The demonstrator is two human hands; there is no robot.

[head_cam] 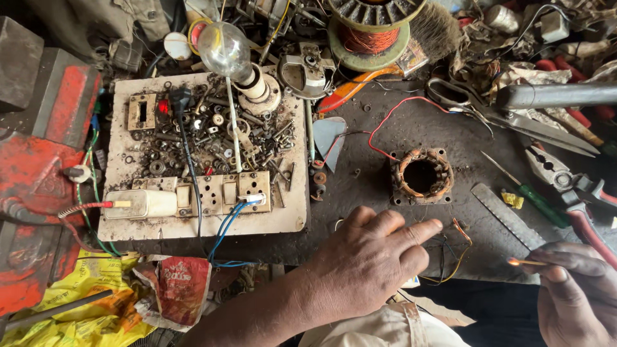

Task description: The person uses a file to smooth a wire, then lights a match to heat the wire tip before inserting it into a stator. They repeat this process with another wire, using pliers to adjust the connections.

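My left hand (369, 257) rests palm down at the front edge of the dark workbench (360, 180), fingers loosely together and pointing right toward thin coloured wires (453, 247); it holds nothing that I can see. My right hand (575, 289), at the lower right, pinches a thin stick (527, 261) with a small glowing flame at its left tip. A square motor stator (421, 177) with copper windings sits on the bench just above my left hand, with a red wire (392, 119) running off it.
A white board (270, 222) with switches, sockets, a bulb (225, 48) and several loose screws lies at left. A red vise (38, 167) stands far left. Scissors (508, 119), pliers (572, 186), a green screwdriver (536, 202), a file (508, 215) and a wire spool (369, 32) surround the stator.
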